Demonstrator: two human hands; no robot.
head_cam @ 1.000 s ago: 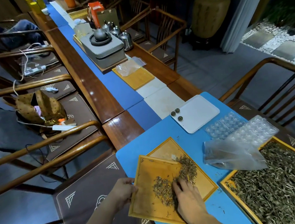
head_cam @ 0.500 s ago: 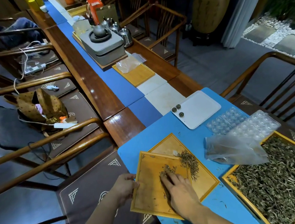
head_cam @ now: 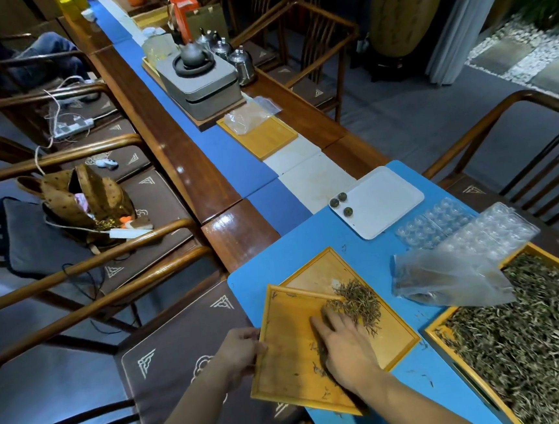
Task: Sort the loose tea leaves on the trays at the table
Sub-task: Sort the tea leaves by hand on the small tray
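Note:
A small yellow wooden tray (head_cam: 290, 353) is tilted over a second yellow tray (head_cam: 320, 272) lying on the blue mat. My left hand (head_cam: 240, 354) grips the upper tray's left edge. My right hand (head_cam: 345, 348) lies flat on the upper tray, fingers together, against a pile of loose tea leaves (head_cam: 357, 301) that spreads onto the lower tray. A few stray leaves stay on the upper tray. At the right, a large yellow tray (head_cam: 453, 355) is full of greenish tea leaves (head_cam: 525, 329).
A clear plastic bag (head_cam: 446, 280) and clear blister moulds (head_cam: 459, 230) lie beyond the large tray. A white tray (head_cam: 388, 199) holds three dark tea balls (head_cam: 340, 203). A tea set (head_cam: 198, 73) stands further up the table. Wooden chairs line both sides.
My right hand has swept the leaves up the tilted tray and onto the lower tray, so the pile now sits further from me. My left hand keeps its hold.

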